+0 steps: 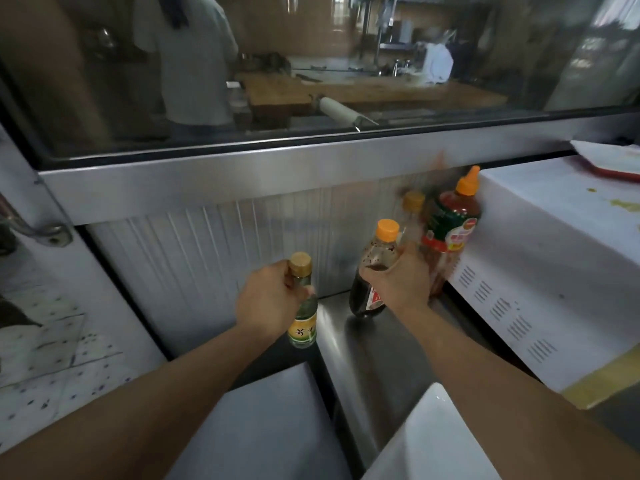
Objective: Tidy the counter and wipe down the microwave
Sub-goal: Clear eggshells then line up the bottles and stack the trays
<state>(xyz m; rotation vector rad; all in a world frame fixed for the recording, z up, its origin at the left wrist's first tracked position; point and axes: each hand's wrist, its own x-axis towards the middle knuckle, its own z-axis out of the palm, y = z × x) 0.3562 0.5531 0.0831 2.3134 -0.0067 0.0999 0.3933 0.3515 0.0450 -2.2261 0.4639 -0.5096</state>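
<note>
Fingers of the left hand [268, 299] are curling round the neck of a small green bottle [304, 306] near the counter's [332, 327] left edge. The right hand [398, 278] is wrapping the shoulder of a dark sauce bottle [372, 271] beside the microwave [540, 258]. Both are probably smooth and slippery, the dark one heavier; gripping lower would be steadier.

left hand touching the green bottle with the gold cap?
Touching. The head view shows the left hand gripping the green bottle, fingers wrapped around its neck just below the gold cap.
</note>
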